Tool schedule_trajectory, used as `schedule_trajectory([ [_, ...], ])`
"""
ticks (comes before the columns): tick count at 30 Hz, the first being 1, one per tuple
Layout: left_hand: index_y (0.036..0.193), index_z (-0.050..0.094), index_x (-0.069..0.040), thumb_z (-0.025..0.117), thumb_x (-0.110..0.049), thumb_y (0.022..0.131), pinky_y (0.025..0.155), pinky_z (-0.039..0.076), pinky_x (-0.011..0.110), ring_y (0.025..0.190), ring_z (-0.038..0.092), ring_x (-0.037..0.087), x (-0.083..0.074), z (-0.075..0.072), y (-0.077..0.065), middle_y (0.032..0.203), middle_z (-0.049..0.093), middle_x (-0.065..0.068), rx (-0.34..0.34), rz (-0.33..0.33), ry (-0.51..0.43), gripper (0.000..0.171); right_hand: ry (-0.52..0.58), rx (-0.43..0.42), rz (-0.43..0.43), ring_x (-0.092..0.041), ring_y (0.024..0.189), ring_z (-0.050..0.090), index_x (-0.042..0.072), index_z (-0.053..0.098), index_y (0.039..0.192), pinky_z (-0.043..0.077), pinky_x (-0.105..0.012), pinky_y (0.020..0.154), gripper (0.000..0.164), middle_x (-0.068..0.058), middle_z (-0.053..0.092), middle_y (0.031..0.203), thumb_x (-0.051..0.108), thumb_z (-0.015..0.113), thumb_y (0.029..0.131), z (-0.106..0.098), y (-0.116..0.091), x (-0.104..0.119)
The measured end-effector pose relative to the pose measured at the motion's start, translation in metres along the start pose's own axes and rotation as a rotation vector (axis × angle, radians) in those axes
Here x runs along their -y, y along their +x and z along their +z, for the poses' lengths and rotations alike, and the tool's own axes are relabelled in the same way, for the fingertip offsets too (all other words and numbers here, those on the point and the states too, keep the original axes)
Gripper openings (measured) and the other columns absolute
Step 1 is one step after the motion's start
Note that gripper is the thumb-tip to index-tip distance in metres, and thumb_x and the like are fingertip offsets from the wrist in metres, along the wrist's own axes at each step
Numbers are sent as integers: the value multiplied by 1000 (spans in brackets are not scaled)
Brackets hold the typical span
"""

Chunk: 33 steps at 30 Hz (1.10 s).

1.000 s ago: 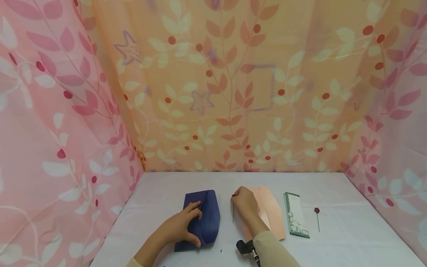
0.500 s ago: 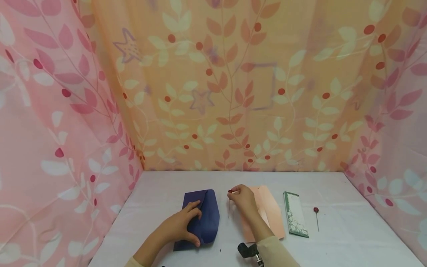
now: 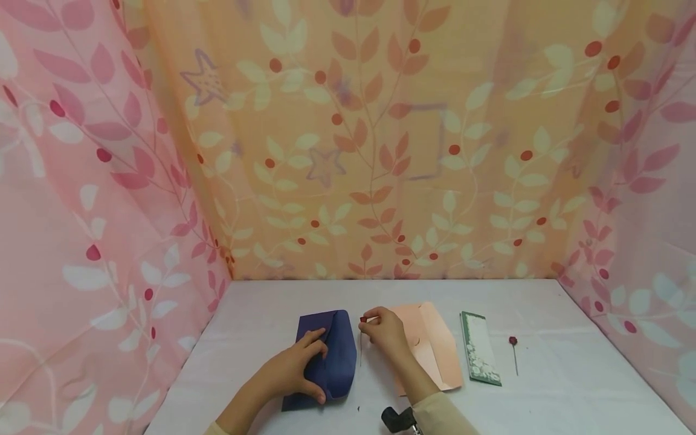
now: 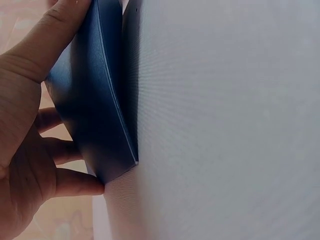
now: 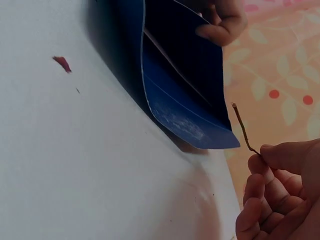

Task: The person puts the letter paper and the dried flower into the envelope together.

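Observation:
A navy envelope (image 3: 342,356) lies on the white table with its flap towards the right. My left hand (image 3: 290,368) holds it, the thumb near the front end and the fingers spread farther back. In the right wrist view the envelope's mouth (image 5: 172,80) gapes. Just right of the flap, my right hand (image 3: 386,332) pinches a small red rose (image 3: 363,319) close to its head, the thin stem hanging down. In the right wrist view the stem (image 5: 241,125) sticks out from the thumb and finger, apart from the envelope; the flower head is hidden by the hand.
A peach envelope (image 3: 440,341) lies partly under my right forearm. Farther right are a green-and-white floral pad (image 3: 481,350) and a second red rose (image 3: 513,341). A reddish scrap (image 5: 62,63) lies on the tablecloth. Patterned curtains (image 3: 348,181) enclose the table's back and sides.
My right hand has moved left with the rose, from the peach envelope's edge to beside the navy envelope's flap. My left hand stays in place.

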<state>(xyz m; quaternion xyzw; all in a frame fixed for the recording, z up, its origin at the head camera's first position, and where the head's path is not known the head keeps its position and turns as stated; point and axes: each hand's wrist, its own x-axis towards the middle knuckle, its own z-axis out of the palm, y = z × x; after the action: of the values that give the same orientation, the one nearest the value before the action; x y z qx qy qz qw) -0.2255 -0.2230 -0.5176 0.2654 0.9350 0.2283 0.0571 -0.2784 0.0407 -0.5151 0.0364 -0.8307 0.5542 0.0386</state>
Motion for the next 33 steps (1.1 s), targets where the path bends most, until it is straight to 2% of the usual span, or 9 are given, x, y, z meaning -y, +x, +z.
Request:
schedule_trajectory([
  [6,115,55,-31,84,-72,59,100,46,68,147,29,55,0,0,0,167,29,7,3,6,-6,76,44,36,0,-15,53,62,5,69,105,49,-27,49,23,0,68,71,12,80,86,14,-4,0],
  [13,116,55,-33,81,-75,58,100,45,69,147,29,54,3,1,0,167,30,7,15,-4,-9,76,127,79,8,-20,53,65,1,67,106,50,-28,43,22,-8,70,74,7,78,87,28,-12,4],
  [19,115,54,-35,81,-76,58,101,45,68,149,28,51,3,3,2,168,30,5,20,-11,-11,75,129,89,16,-24,56,68,2,67,104,50,-28,42,21,-8,71,75,8,78,87,35,-15,6],
  [24,114,54,-35,82,-76,58,100,46,68,148,29,51,4,4,2,167,30,5,14,-10,-3,75,135,93,29,-22,55,68,4,66,105,50,-29,41,22,-4,70,75,9,78,88,40,-15,5],
  [33,114,53,-36,81,-75,58,99,46,69,148,29,52,3,3,1,167,30,5,14,-9,-9,74,187,142,37,-24,56,70,0,64,107,56,-37,45,25,-6,71,76,7,78,88,52,-18,9],
])
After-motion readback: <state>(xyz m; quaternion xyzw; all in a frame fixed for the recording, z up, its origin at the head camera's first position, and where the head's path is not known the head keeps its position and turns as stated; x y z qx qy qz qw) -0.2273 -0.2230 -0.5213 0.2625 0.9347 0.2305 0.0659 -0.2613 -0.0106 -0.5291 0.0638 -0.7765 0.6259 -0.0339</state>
